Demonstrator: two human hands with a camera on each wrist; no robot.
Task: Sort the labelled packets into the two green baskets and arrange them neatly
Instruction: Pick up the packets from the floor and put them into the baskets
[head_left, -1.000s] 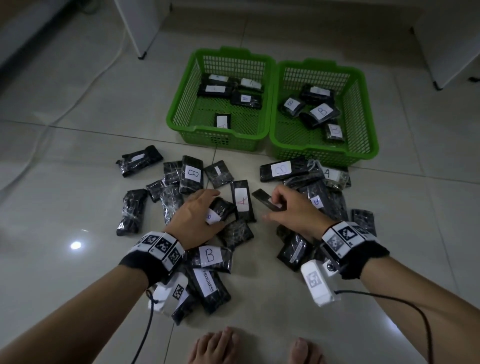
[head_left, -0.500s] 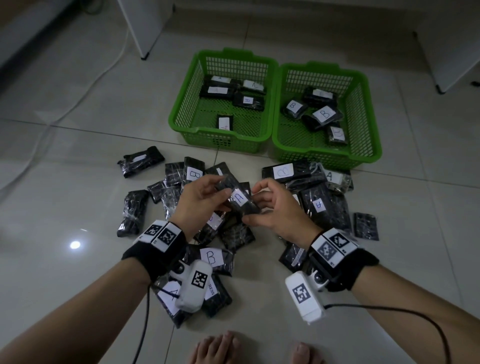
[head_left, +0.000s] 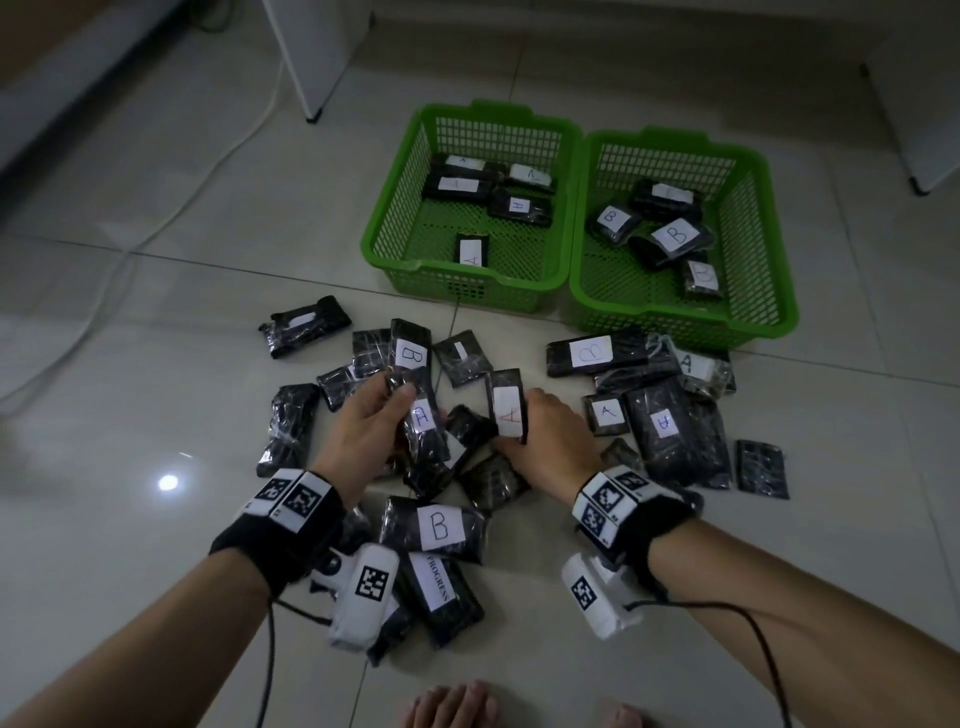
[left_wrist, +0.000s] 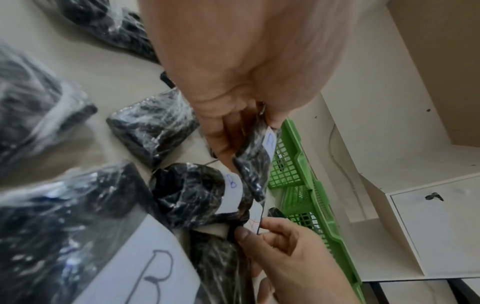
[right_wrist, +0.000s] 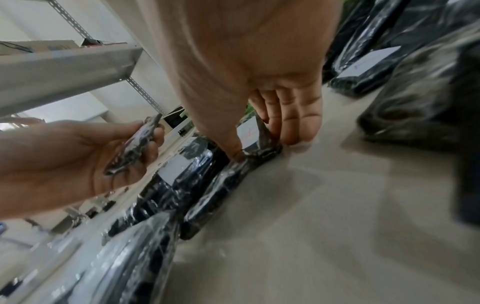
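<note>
Black wrapped packets with white A or B labels lie in a pile on the floor (head_left: 156, 322). My left hand (head_left: 400, 400) grips a packet with a blue A (head_left: 423, 421) (left_wrist: 255, 160) (right_wrist: 137, 148) just above the pile. My right hand (head_left: 519, 423) pinches a packet with a red A (head_left: 506, 405) (right_wrist: 248, 131) between thumb and fingers (right_wrist: 291, 123), low on the pile. The left green basket (head_left: 467, 291) holds A packets. The right green basket (head_left: 675, 325) holds B packets.
Loose packets marked B (head_left: 439, 525) and A (head_left: 605, 413) surround both hands. White furniture legs (head_left: 311, 111) and a white cable (head_left: 171, 218) lie to the far left. Another white leg (head_left: 917, 182) stands far right. My bare toes (head_left: 452, 706) show at the near edge.
Half a second ago both hands held the blue-A packet together. Now the left hand holds it alone, and the right hand has moved down to pinch the red-A packet on the pile.
</note>
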